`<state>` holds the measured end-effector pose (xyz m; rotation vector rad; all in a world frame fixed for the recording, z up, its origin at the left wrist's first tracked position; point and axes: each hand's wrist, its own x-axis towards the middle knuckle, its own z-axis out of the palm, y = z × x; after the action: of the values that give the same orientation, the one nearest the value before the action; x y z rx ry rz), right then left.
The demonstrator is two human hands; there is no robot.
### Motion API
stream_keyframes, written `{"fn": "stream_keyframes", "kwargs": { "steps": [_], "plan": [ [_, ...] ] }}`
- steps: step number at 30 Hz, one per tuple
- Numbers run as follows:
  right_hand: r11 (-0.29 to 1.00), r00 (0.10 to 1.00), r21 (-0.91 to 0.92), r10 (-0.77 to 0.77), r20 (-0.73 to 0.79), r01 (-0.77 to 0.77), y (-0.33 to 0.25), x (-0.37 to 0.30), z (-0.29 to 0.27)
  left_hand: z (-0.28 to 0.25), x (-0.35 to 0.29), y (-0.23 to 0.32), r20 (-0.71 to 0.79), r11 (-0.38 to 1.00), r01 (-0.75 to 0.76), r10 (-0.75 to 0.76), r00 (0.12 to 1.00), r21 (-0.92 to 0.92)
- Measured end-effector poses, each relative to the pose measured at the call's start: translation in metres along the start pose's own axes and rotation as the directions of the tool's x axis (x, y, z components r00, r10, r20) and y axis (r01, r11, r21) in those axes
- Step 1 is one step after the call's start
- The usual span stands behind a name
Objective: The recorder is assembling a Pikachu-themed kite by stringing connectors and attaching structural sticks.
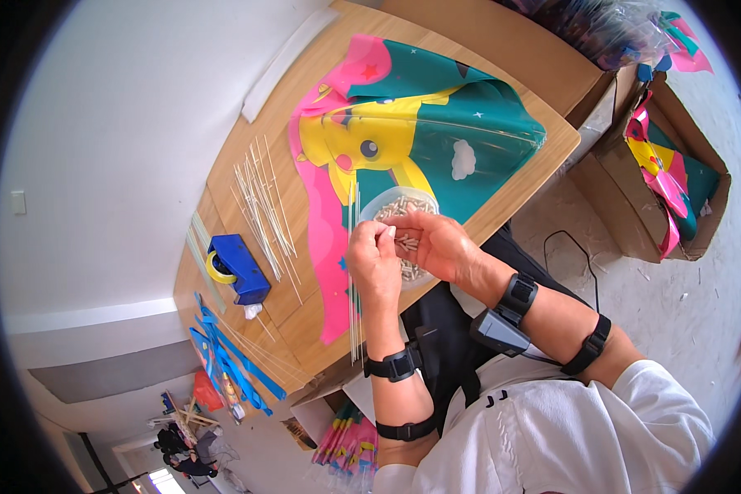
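Observation:
My left hand (376,262) is closed, with a few thin white rods (354,317) running through it, their ends jutting out above and below. At its thumb and fingertips sits a small white piece (391,231). My right hand (443,245) is cupped beside it, its fingertips meeting the left ones; several short white pegs (407,244) show in its hollow. Both hands are over a round translucent tub (373,203) full of similar pegs, partly hidden by them. Beneath the tub lies a printed sheet (477,165) in green, pink and yellow with a cartoon figure.
Loose white rods (259,206) lie on the wooden table (300,329), left of the sheet. Near them are a blue tape dispenser (240,270) and blue strips (222,346). A cardboard box (617,193) of printed sheets stands on the floor at right. Wrapped colourful items (346,440) are below the table.

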<state>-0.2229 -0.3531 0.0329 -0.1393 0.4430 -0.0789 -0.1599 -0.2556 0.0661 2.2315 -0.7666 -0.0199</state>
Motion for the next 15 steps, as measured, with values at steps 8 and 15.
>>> {"fn": "stream_keyframes", "kwargs": {
  "steps": [8, 15],
  "plan": [
    [0.972, 0.999, -0.234, -0.029, -0.042, 0.019, 0.001, 0.007, -0.005, -0.006, -0.003, 0.002, -0.024, 0.998, -0.053, 0.052, 0.998, -0.028],
    [0.977, 0.985, -0.213, -0.033, -0.167, -0.003, 0.01, 0.011, 0.002, -0.012, -0.009, 0.016, -0.043, 0.983, 0.121, -0.127, 0.991, -0.135]
  ]
}}
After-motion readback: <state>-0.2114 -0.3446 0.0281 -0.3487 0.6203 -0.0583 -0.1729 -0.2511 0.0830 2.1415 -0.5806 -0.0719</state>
